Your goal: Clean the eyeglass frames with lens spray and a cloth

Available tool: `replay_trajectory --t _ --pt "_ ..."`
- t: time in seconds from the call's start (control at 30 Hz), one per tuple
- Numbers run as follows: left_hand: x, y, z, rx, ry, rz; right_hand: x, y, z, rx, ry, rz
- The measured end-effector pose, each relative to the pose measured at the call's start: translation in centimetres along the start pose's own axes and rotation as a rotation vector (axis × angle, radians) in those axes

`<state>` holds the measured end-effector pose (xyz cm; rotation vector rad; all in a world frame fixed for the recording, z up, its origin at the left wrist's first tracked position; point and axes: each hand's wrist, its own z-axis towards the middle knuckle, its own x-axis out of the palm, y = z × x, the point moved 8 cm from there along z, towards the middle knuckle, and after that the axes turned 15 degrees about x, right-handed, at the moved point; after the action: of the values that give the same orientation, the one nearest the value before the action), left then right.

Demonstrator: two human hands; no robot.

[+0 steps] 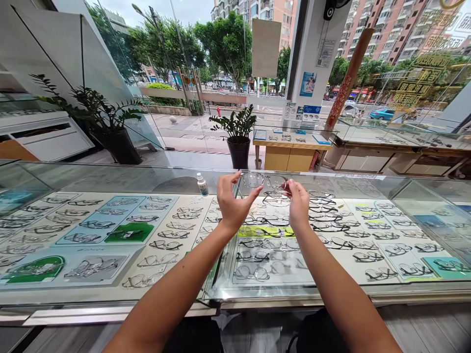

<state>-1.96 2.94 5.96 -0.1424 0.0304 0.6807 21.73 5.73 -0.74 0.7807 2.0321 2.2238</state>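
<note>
Both of my hands hold up one pair of eyeglasses (253,180) above the glass display case, its round clear lenses facing across me. My left hand (232,198) pinches the left side of the frame, thumb low near the lens and fingers behind the rim. At the other end, my right hand (298,198) grips the frame's right side between thumb and fingertips. Left of my left hand, a small white bottle (202,185) with a blue label stands upright on the glass top.
Under the glass of the display case (217,294) lie many rows of eyeglasses (168,245). Beyond it stand a potted plant (238,147), a wooden display table (285,157) and another glass case (375,137). A larger plant (117,142) leans at the left before the window.
</note>
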Motion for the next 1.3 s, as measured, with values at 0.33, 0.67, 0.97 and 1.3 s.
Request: replay_trajectory --t 0.33,0.67,0.97,1.3 --pt "1.6 1.0 -1.0 -0.101 0.104 -0.101 0.2 0.3 0.0 0.051 0.06 0.179" --pt "2.3 1.7 -1.8 -0.161 0.142 -0.147 1.1 -0.4 0.2 0.183 0.199 0.341" --pt "2.4 2.5 -1.2 -0.197 0.168 -0.188 1.0 -0.8 0.6 0.2 0.2 0.206" --pt "3.6 -0.5 0.1 0.166 0.42 -0.252 2.1 2.1 -1.1 -0.193 0.256 -0.268"
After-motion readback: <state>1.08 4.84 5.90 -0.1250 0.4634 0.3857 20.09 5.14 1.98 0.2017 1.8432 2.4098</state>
